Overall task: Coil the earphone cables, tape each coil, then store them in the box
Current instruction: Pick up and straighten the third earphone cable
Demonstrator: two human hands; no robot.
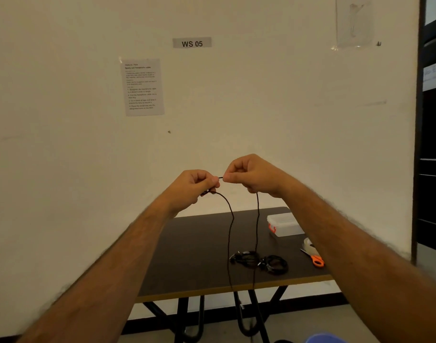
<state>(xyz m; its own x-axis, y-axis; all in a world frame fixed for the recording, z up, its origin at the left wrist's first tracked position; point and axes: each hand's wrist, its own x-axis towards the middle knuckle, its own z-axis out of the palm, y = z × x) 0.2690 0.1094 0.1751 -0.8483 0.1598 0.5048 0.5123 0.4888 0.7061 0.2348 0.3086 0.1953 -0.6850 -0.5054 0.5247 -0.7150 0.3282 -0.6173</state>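
I hold a thin black earphone cable (229, 233) up in front of the wall, well above the table. My left hand (192, 186) and my right hand (251, 175) both pinch it, a short taut stretch running between the fingertips. Two long strands hang from the hands down past the table's front edge. On the dark table (194, 258) lie two coiled black earphone cables (260, 262) side by side. A clear plastic box (283, 224) with an orange latch and its lid on stands at the back right.
Orange-handled scissors (314, 259) and a roll of clear tape (309, 245) lie at the table's right edge, partly behind my right forearm. A "WS 05" label and a printed sheet hang on the wall. A dark doorway stands at the right.
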